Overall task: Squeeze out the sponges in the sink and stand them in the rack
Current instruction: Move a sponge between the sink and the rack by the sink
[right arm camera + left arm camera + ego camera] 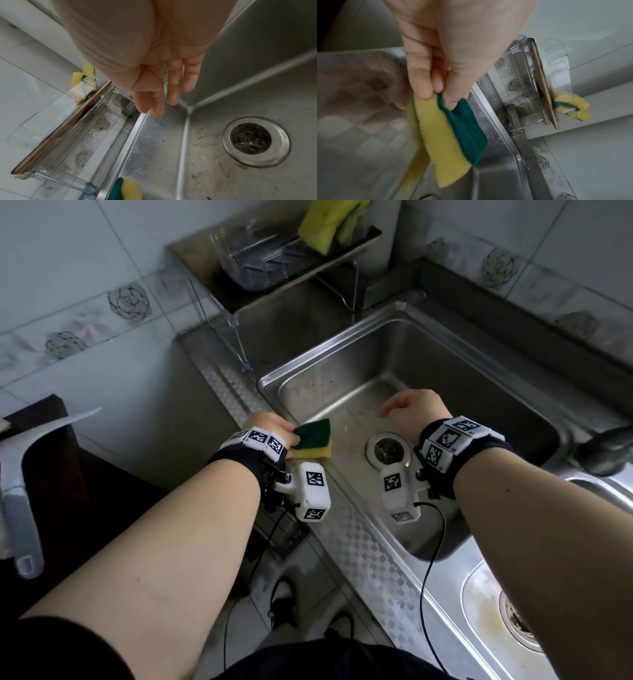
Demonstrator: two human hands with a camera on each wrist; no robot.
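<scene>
My left hand pinches a yellow sponge with a green scouring side by one end, over the left rim of the steel sink. In the left wrist view the sponge hangs down from my thumb and fingertips. My right hand hovers empty above the sink floor, fingers straight and wet. Two or more yellow sponges stand in the clear rack on the shelf behind the sink; the same sponges show in the right wrist view.
The drain strainer sits in the middle of the sink floor, which is wet and speckled. A second basin lies at the lower right. A faucet handle juts in at the right. A white plastic item lies at the left.
</scene>
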